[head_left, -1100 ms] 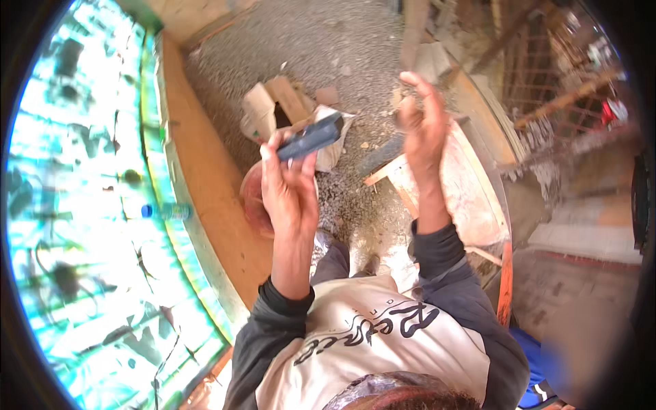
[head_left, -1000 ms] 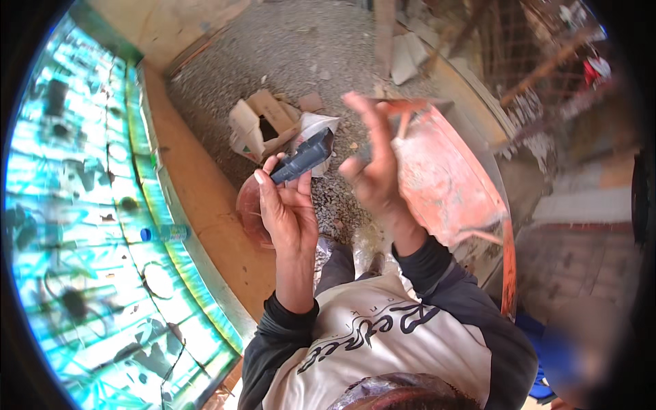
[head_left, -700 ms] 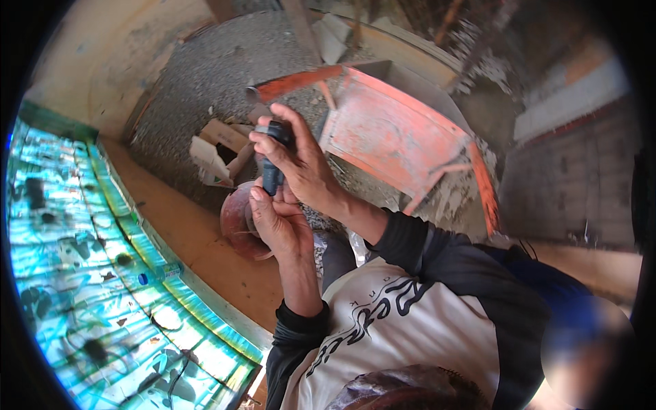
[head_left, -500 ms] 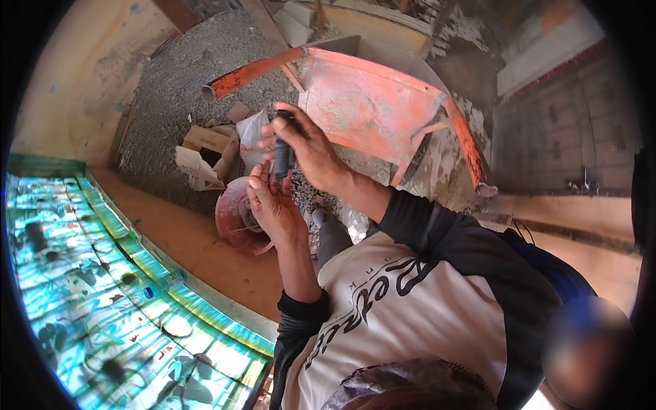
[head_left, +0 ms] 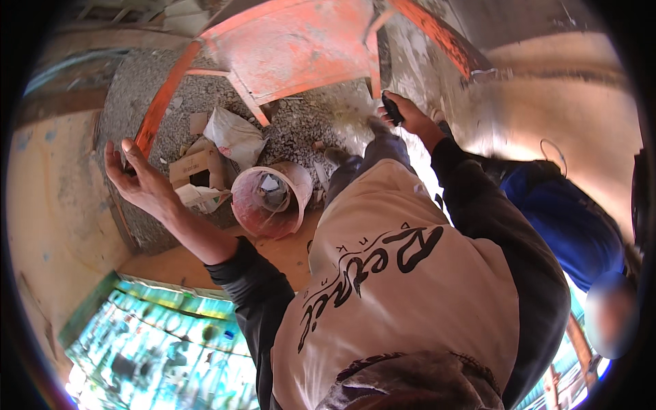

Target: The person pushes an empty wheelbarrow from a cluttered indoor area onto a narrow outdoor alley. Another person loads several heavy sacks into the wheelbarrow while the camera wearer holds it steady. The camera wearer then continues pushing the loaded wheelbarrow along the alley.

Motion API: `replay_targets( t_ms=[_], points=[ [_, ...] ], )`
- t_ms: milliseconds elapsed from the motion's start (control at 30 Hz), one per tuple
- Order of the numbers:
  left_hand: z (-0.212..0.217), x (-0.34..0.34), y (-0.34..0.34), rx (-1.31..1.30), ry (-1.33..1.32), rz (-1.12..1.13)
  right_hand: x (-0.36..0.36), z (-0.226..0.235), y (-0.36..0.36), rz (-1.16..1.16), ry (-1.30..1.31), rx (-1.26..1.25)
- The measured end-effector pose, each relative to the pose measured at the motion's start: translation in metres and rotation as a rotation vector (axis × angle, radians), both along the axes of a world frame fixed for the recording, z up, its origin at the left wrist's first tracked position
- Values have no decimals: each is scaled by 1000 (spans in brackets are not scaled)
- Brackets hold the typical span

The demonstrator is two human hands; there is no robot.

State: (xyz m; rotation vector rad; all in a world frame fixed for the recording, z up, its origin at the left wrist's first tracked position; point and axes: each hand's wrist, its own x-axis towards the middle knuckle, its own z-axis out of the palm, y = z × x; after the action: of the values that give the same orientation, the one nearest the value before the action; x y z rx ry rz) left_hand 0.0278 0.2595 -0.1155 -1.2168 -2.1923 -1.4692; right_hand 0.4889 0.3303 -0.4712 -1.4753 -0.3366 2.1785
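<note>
Gravel floor [head_left: 305,115], stained beige wall [head_left: 65,188]

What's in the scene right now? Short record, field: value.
left hand: open, by an orange handle; contact unclear
right hand: closed around a dark handheld object
wheelbarrow: orange, upper part of view
ground items: reddish bucket, white sack, cardboard box
other person: blue clothing, right side

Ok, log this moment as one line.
left hand: open beside orange handle, contact unclear | right hand: gripping black object | carton: beside bucket
</note>
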Motion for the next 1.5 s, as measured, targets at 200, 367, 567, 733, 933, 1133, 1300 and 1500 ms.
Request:
replay_targets(
  t_ms=[200,367,567,733,933,1133,1300,1500],
  points=[
    [-10,-17,41,-41,284,193,53,-85,-66,110,-318,-75],
    [-12,-19,47,-78,273,241,44,-151,-105,198,-602,95],
    [-21,-52,33,-82,378,187,-14,-126,-75,120,-769,377],
    [-22,-42,47,-80,278,221,4,-105,-63,359,-849,373],
    [-15,-30,31,-141,375,321,39,-28,-58,675,-437,-380],
    [-11,-20,28,-191,328,371,58,-96,-105,992,-528,-17],
    [-11,-29,28,-146,299,352,33,-160,-113,1136,-768,460],
    [-8,-9,29,-202,277,420,32,-109,-111,801,-1002,43]
  ],
)
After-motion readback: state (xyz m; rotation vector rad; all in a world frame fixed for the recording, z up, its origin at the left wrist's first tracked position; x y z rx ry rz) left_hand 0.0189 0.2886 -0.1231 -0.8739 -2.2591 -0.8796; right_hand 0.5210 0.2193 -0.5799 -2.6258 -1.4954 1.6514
